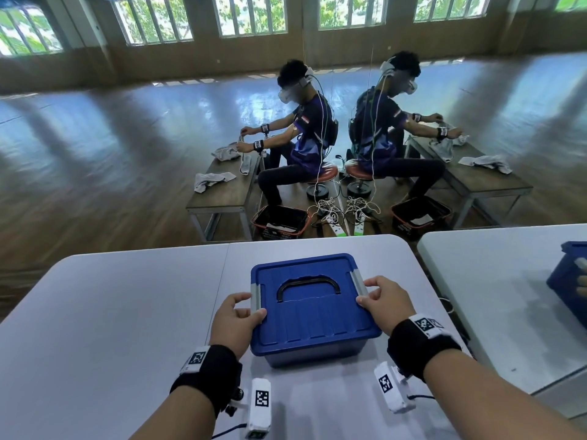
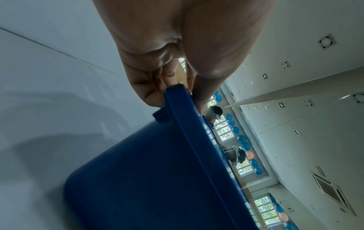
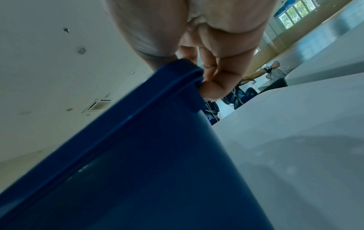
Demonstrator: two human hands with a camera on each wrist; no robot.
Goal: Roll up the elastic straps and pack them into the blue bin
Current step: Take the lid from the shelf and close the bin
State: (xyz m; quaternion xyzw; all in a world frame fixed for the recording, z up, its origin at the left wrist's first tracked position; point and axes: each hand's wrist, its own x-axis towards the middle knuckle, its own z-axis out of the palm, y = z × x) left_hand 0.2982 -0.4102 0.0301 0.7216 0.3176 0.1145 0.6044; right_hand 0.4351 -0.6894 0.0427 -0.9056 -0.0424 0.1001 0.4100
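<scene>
The blue bin (image 1: 313, 315) stands on the white table (image 1: 111, 312) in front of me with its lid on and a black handle (image 1: 308, 285) folded flat in the lid. My left hand (image 1: 241, 309) grips the grey latch (image 1: 255, 296) on the bin's left edge, thumb on the lid. My right hand (image 1: 378, 295) grips the grey latch (image 1: 360, 284) on the right edge. In the wrist views the left hand's fingers (image 2: 155, 91) and the right hand's fingers (image 3: 212, 84) curl under the bin's rim (image 2: 197, 140) (image 3: 122, 113). No elastic straps are in view.
A second white table (image 1: 495, 281) stands to the right with another blue bin (image 1: 568, 281) at its edge. Beyond the table, two seated people fold cloths at low wooden benches (image 1: 222, 192), with red baskets (image 1: 279, 222) on the floor.
</scene>
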